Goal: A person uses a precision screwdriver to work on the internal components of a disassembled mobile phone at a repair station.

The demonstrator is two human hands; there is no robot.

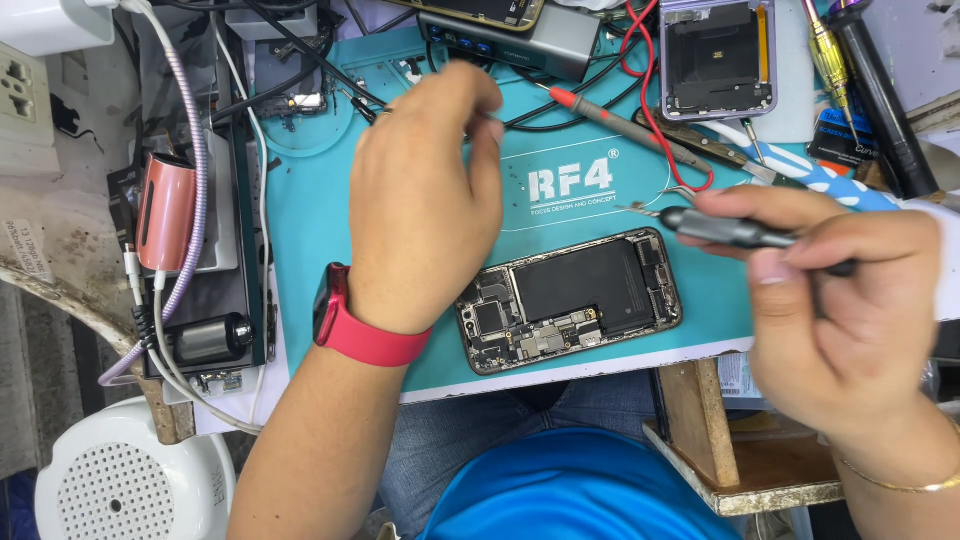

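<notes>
Pinched in the right hand (840, 300), a dark screwdriver (735, 230) hovers over the opened phone (570, 300).
Left hand (425, 200) reaches, fingers curled and seemingly empty, toward the teal mat's (310, 230) far edge; screw work seems underway.

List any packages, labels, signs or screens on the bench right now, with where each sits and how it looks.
White logo print: middle of the teal mat, just above the opened phone.
Small dark packet: upper right, black with a blue band, beside the black pen-shaped tool.
White paper label: far left edge, small dark print.
No lit screen shows.
</notes>
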